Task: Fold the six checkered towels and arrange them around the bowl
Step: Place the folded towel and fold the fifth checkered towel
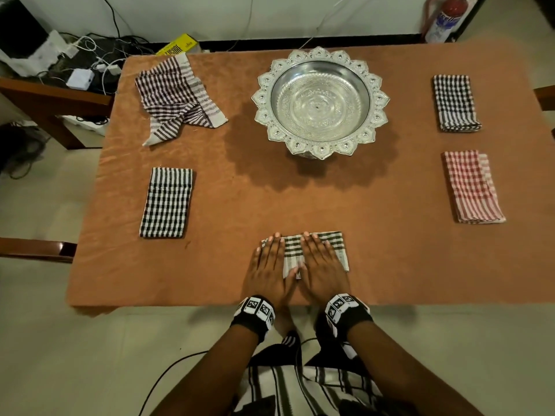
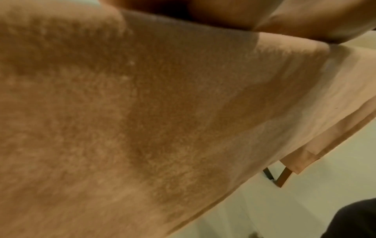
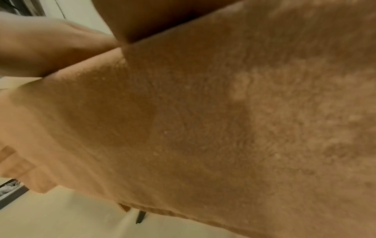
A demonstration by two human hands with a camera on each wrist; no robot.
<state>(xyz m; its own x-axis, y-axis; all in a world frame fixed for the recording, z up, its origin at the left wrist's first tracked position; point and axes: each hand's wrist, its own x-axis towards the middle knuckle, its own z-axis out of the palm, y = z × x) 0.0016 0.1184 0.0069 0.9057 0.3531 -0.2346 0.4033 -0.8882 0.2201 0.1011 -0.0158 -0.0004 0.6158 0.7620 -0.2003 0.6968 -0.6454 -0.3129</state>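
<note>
I see the bowl (image 1: 320, 103) standing at the far middle of the desk (image 1: 270, 190). To its left, at the far left, lies an unfolded towel (image 1: 177, 96); nearer along that side lies a folded towel (image 1: 167, 203). On the right side two folded towels lie one behind the other, the far one (image 1: 455, 103) level with the bowl, the near one (image 1: 473, 187) closer to me. At the near edge, in front of the bowl, a fifth towel (image 1: 303, 250) lies under my left hand (image 1: 270, 267) and right hand (image 1: 322, 265), side by side and flat on it.
</note>
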